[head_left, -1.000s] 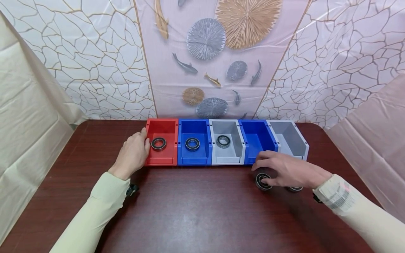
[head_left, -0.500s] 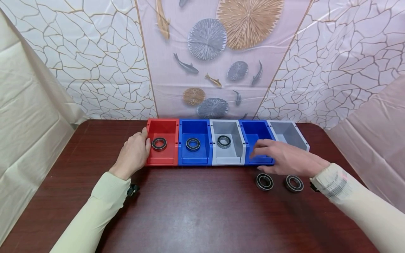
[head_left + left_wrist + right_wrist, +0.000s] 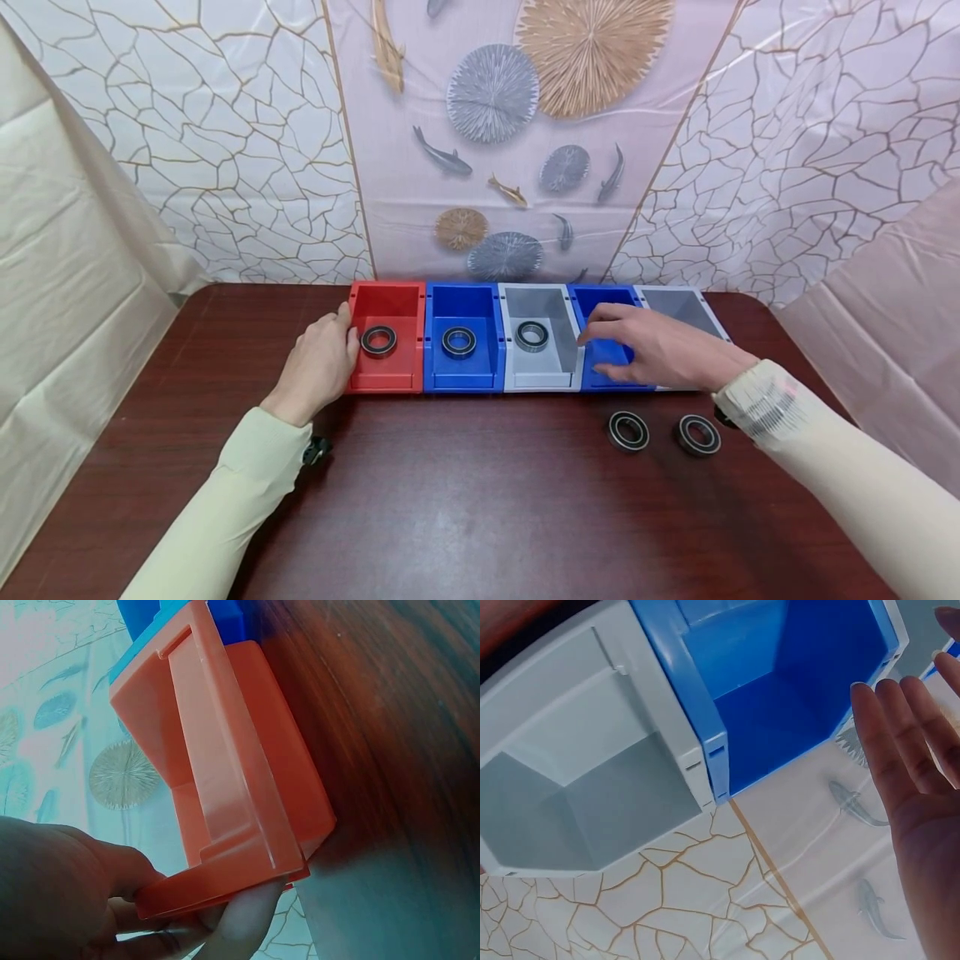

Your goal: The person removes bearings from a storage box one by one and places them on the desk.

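Nearest lies the dark reddish wooden table (image 3: 450, 508), with a person's pale sleeves reaching in over it from both sides. Two black-and-silver ring bearings lie flat and apart on the wood: a left loose bearing (image 3: 612, 431) and a right loose bearing (image 3: 682, 435), both in front of a joined row of five bins. The left hand (image 3: 318, 358) grips the outer side wall of the red bin (image 3: 397, 362), thumb and fingers on either side of it. The right hand (image 3: 648, 342) hangs over the right blue bin (image 3: 607, 296), thumb and fingers wide apart. One bearing each rests in the red bin, the left blue bin (image 3: 463, 301) and the middle grey bin (image 3: 551, 362); the end grey bin (image 3: 678, 304) is partly hidden behind the right hand. Beyond stands a patterned cloth backdrop (image 3: 487, 187) with fish and round motifs.
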The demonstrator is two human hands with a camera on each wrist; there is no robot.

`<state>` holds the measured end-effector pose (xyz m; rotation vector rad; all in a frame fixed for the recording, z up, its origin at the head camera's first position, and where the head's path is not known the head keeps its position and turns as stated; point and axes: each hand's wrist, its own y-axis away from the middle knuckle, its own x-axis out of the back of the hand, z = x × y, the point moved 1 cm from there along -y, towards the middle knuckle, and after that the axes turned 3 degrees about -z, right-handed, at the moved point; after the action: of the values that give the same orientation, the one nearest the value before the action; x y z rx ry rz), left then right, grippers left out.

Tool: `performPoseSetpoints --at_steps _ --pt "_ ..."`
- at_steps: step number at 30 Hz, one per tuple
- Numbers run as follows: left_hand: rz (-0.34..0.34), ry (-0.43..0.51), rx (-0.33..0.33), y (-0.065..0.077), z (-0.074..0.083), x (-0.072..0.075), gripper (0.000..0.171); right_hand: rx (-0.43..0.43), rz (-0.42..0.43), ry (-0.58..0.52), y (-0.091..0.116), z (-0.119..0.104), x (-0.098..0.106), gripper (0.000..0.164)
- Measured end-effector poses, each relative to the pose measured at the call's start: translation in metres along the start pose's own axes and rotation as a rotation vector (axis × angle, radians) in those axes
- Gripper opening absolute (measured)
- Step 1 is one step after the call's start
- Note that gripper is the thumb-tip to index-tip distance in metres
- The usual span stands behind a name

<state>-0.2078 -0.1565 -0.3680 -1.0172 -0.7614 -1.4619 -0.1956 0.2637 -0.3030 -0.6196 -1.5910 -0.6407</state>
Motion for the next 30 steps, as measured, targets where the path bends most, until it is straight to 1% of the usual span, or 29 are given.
performPoseSetpoints --at_steps 11,17,24,30 --pt "0.003 0.001 0.002 -0.001 0.000 -0.001 0.054 0.002 -0.006 -0.014 -0.024 0.003 -0.001 0.033" --pt "0.001 0.003 0.003 0.000 0.000 0.000 0.054 0.031 0.009 -0.004 -0.038 0.004 -0.002 0.034" --pt "0.008 0.006 0.002 0.001 -0.001 0.000 0.053 0.064 0.019 -0.019 -0.057 0.002 -0.003 0.035" --pt "0.004 0.006 0.005 0.001 -0.002 0.000 0.053 0.064 0.015 -0.042 -0.068 -0.001 -0.003 0.035"
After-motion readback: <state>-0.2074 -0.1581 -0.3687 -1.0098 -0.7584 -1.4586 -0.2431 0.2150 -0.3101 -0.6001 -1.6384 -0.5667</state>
